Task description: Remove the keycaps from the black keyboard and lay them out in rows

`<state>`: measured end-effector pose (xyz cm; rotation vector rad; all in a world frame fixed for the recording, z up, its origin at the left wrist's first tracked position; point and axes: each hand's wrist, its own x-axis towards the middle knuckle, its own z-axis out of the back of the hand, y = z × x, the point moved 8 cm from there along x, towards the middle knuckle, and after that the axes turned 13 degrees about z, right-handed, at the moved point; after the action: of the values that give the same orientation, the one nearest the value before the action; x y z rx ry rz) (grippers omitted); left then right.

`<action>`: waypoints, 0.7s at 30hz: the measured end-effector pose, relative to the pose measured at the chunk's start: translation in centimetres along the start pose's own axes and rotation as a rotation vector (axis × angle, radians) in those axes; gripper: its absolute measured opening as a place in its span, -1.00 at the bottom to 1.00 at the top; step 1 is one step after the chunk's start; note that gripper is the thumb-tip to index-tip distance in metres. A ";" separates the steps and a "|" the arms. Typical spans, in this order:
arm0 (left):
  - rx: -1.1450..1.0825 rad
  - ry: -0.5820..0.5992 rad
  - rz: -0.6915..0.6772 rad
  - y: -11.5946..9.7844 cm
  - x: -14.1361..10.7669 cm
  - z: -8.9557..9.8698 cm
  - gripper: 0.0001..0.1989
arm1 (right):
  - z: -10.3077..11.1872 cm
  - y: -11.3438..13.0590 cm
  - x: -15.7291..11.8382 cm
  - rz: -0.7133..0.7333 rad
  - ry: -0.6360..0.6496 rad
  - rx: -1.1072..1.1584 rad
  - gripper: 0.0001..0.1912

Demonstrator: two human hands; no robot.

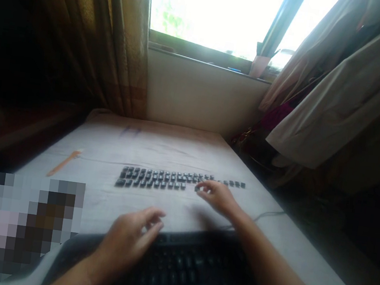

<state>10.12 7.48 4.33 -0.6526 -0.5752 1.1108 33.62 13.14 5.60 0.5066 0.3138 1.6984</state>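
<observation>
My right hand (pixel 218 196) reaches over the light cloth with thumb and forefinger closed on a small black keycap (pixel 197 189). Left of it, loose black keycaps (pixel 153 177) lie in several rows, and a few more sit just beyond the hand on the right. My left hand (pixel 134 228) hovers over the upper left edge of a black keyboard (pixel 180 272). Its fingers are loosely curled, with a gap between thumb and forefinger and nothing visible in it. The keyboard lies closest to me, dark and blurred, partly covered by both forearms.
An orange, stick-like tool with a pale tip (pixel 64 162) lies on the cloth at the left. Below it is a pixelated patch. A cable (pixel 266 214) runs along the right side. Behind are a curtain (pixel 117 58), a bright window and hanging clothes (pixel 332 96).
</observation>
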 end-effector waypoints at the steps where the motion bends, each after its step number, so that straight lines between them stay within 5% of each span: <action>1: 0.010 -0.001 -0.017 0.0 -0.1 -0.2 -0.79 | -0.3 -0.6 0.7 -0.013 0.009 -0.011 -0.81; 7: 0.052 -0.011 -0.074 0.2 -0.2 -0.9 -0.81 | -2.5 -1.8 2.6 -0.040 0.033 -0.054 -0.77; 21: 0.065 0.072 -0.013 -0.1 -0.1 -0.8 -0.79 | -3.5 -1.8 3.4 0.016 0.083 -0.076 -0.71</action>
<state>10.73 7.22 3.88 -0.6291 -0.4797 1.0853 32.98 17.11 2.28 0.3841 0.3051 1.7428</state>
